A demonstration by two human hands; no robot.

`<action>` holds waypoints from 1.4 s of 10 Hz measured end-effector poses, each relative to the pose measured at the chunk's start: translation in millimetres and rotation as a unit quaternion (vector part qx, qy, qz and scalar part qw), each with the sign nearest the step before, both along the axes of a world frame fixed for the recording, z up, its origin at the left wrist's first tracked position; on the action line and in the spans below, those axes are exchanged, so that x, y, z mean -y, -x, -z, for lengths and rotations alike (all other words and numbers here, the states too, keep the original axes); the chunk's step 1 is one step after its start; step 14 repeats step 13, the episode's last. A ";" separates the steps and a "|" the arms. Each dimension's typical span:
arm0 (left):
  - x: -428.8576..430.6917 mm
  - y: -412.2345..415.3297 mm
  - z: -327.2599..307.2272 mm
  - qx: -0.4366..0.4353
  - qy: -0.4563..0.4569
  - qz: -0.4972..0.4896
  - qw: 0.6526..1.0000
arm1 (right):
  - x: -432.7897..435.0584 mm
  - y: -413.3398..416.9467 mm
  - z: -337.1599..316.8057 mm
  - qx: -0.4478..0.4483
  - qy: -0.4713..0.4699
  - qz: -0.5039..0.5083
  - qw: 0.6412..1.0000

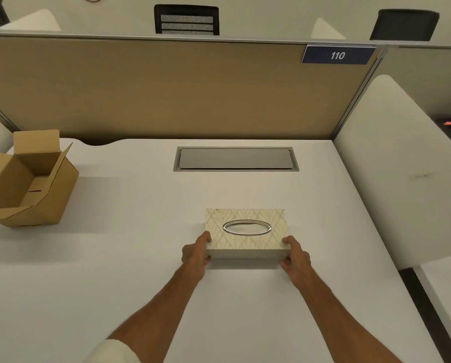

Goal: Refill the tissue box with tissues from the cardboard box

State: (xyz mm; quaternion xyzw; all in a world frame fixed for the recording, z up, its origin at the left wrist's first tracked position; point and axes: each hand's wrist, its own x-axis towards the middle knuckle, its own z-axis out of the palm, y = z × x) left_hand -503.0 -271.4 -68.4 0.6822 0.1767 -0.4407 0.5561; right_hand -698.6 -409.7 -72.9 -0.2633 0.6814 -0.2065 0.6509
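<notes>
the tissue box [246, 233] is sitting on the white table [114, 271] just below the middle of the view, and both hands are gripping its near corners. the left hand [194, 254] is clamping the 8 o'clock corner, thumb on top and fingers [207, 258] curling under the front edge; the right hand [296, 258] is doing the same at the 4 o'clock corner. so both sets of fingers are closing on the tissue box, though whether it is lifting off the table or only resting there is hard to tell.

no tissue is showing through the silver oval opening [247, 227], and the lid is looking shut. judging from that, the refill is looking either barely begun or finished and closed up; i cannot tell which, since the inside is hidden.

the cardboard box [30, 184] is standing well apart at 9 o'clock, near the left edge of the table, with its flaps standing open. the part of its inside that is showing is looking bare; a pack of tissues may be lying out of sight.

around them: a metal cable hatch [236, 159] is lying flush in the table at 12 o'clock, a tan partition [153, 93] is rising behind it with a blue sign [337, 55] reading 110, and a white side panel [402, 174] is standing at 3 o'clock. nothing is lying between the two boxes, so the way across is looking open.
</notes>
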 end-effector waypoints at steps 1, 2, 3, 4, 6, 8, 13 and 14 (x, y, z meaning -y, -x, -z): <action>0.2 0.4 1.1 0.015 -0.014 0.011 1.000 | -1.0 0.8 6.2 -0.032 0.022 -0.020 0.999; 1.0 0.3 2.9 0.037 -0.032 0.033 0.998 | 0.2 3.5 10.3 -0.076 0.046 -0.054 0.995; 1.8 1.3 3.8 0.057 -0.050 0.051 0.996 | 1.1 4.3 11.1 -0.090 0.058 -0.069 0.992; 2.5 4.1 1.8 0.089 -0.072 0.070 0.991 | -0.1 4.2 11.8 -0.100 0.077 -0.100 0.987; 2.2 4.7 -2.2 0.114 -0.088 0.117 0.983 | -0.9 7.7 10.1 -0.117 0.104 -0.154 0.976; 0.8 3.3 -7.9 0.138 -0.115 0.176 0.968 | -0.7 8.2 3.0 -0.146 0.129 -0.214 0.957; -28.3 -3.0 -18.9 0.317 -0.128 0.312 0.886 | -38.6 15.8 -12.3 -0.299 0.337 -0.289 0.845; -28.3 -3.0 -18.9 0.317 -0.128 0.312 0.886 | -38.6 15.8 -12.3 -0.299 0.337 -0.289 0.845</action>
